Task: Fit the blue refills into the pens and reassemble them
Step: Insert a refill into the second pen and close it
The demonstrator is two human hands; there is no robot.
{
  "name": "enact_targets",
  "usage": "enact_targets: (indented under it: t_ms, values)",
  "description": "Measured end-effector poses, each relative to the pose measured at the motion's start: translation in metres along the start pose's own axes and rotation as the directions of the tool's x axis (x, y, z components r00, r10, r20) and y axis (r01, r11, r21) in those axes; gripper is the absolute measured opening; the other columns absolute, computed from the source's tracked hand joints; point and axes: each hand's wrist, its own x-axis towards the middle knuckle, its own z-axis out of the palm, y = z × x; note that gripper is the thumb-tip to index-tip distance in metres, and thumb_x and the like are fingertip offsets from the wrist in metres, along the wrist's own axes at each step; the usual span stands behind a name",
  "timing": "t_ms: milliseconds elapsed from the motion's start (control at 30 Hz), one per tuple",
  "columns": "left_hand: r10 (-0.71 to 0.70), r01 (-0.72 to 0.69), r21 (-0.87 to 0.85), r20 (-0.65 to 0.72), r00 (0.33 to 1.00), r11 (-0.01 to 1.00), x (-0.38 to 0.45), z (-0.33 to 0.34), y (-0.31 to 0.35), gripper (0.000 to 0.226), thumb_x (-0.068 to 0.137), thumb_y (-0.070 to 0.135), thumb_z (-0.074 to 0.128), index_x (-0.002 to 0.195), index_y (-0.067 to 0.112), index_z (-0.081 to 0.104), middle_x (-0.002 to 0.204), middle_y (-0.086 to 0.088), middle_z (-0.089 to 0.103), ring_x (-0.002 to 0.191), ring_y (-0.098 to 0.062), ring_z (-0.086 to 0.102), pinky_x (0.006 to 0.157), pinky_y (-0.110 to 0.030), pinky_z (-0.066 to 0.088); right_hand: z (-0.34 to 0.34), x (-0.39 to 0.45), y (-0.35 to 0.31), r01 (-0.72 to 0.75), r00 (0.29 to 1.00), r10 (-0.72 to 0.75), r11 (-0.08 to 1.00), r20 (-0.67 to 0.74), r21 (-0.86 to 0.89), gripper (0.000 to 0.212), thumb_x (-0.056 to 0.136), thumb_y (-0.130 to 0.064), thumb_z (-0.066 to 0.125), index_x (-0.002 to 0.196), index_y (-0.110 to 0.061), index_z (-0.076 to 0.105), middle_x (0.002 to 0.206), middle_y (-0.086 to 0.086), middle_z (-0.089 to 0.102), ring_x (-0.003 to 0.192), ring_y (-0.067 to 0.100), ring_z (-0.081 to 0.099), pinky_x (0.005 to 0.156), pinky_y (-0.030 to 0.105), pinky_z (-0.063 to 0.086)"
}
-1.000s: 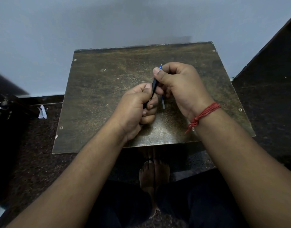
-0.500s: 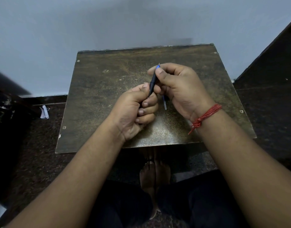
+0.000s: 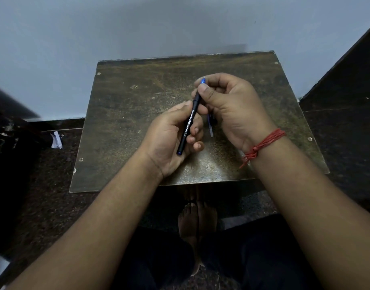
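A black pen barrel [image 3: 188,126] with white lettering stands tilted over the middle of the small brown table [image 3: 125,114]. My left hand [image 3: 169,141] cradles its lower half, fingers loosely curled round it. My right hand [image 3: 228,103] pinches the upper end between thumb and forefinger, where a blue tip [image 3: 203,81] sticks out. A thin blue refill [image 3: 210,126] hangs down under my right hand, its upper end hidden in the palm.
The table stands against a pale wall, on a dark speckled floor. A scrap of white paper [image 3: 56,140] lies on the floor to the left. My bare feet [image 3: 197,218] show below the table's near edge. A dark slanted panel rises at the right.
My left hand has loosened its fist, so more of the barrel and its lettering shows. My right hand still pinches the top end.
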Motion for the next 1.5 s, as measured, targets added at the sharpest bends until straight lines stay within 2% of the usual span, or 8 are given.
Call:
enact_targets:
  t_ms: [200,433,667,900,1000,1133,1367,1500]
  values:
    - [-0.02,0.021,0.023,-0.041,0.999,1.0,0.0002,-0.0023,-0.0003,0.029,0.104,0.029,0.042,0.092,0.011,0.061,0.055,0.001,0.049,0.042,-0.007,0.038,0.039,-0.02,0.039,-0.0021,-0.0004,-0.0007,-0.079,0.997,0.079,0.994,0.003,0.082,0.018,0.1,-0.006,0.053,0.112,-0.001,0.065,0.096,0.015,0.076,0.071,0.024,0.061,0.067,0.028,0.055]
    - [0.059,-0.048,0.12,-0.088,0.994,0.992,0.0017,-0.0006,-0.0037,0.029,0.105,0.027,0.042,0.09,0.011,0.06,0.054,-0.001,0.051,0.039,-0.008,0.03,0.041,-0.02,0.037,0.0019,-0.002,0.0011,-0.051,0.998,0.05,0.998,-0.042,-0.044,0.008,0.092,-0.009,0.069,0.092,-0.007,0.061,0.069,0.006,0.062,0.051,0.011,0.056,0.049,0.023,0.049]
    - [0.098,-0.083,0.142,-0.104,0.99,0.986,0.003,-0.0021,-0.0041,0.027,0.105,0.025,0.041,0.092,0.008,0.058,0.052,0.0,0.05,0.036,-0.007,0.029,0.038,-0.019,0.029,0.0015,-0.0017,-0.0033,-0.114,0.992,0.121,0.979,-0.033,0.169,0.026,0.094,0.004,0.055,0.119,-0.002,0.052,0.098,0.018,0.076,0.079,0.028,0.066,0.065,0.027,0.055]
    - [0.113,-0.097,0.149,-0.101,0.988,0.984,0.0029,-0.0017,-0.0048,0.026,0.106,0.023,0.041,0.09,0.011,0.057,0.053,-0.002,0.05,0.037,-0.007,0.029,0.038,-0.019,0.028,0.0012,-0.0007,0.0017,-0.091,0.992,0.091,0.996,-0.081,0.005,0.012,0.09,-0.009,0.071,0.091,-0.009,0.06,0.076,0.003,0.064,0.065,0.01,0.066,0.063,0.023,0.055]
    - [0.112,-0.096,0.147,-0.104,0.988,0.984,0.0032,-0.0026,-0.0047,0.027,0.106,0.024,0.041,0.09,0.01,0.059,0.053,-0.002,0.05,0.037,-0.007,0.029,0.038,-0.02,0.029,0.0009,-0.0013,-0.0001,-0.096,0.994,0.098,0.994,-0.05,0.048,0.004,0.093,-0.001,0.064,0.095,-0.004,0.064,0.082,0.01,0.069,0.07,0.015,0.068,0.064,0.024,0.055]
    - [0.109,-0.093,0.15,-0.103,0.989,0.984,0.0037,-0.0037,-0.005,0.028,0.105,0.025,0.041,0.092,0.008,0.06,0.053,-0.001,0.051,0.036,-0.007,0.03,0.038,-0.019,0.03,0.0033,-0.0023,-0.0033,-0.111,0.99,0.121,0.986,-0.07,0.126,0.018,0.095,0.002,0.055,0.112,0.003,0.062,0.093,0.019,0.075,0.082,0.032,0.064,0.064,0.026,0.056]
    - [0.1,-0.087,0.13,-0.097,0.99,0.988,0.0037,-0.0034,-0.0045,0.028,0.104,0.023,0.041,0.091,0.007,0.061,0.054,-0.003,0.052,0.038,-0.008,0.03,0.038,-0.02,0.03,0.0054,-0.0017,0.0003,-0.046,0.992,0.042,0.999,-0.117,-0.029,0.009,0.091,-0.009,0.07,0.093,-0.006,0.061,0.074,0.005,0.067,0.066,0.022,0.064,0.063,0.028,0.057]
    - [0.093,-0.08,0.129,-0.097,0.991,0.988,0.0036,-0.0033,-0.0037,0.028,0.104,0.023,0.04,0.092,0.007,0.06,0.053,-0.002,0.052,0.037,-0.008,0.03,0.037,-0.02,0.029,0.0036,-0.0015,-0.0017,-0.074,0.994,0.078,0.996,-0.078,0.058,0.015,0.093,0.002,0.057,0.104,-0.001,0.065,0.088,0.013,0.076,0.078,0.033,0.063,0.063,0.026,0.055]
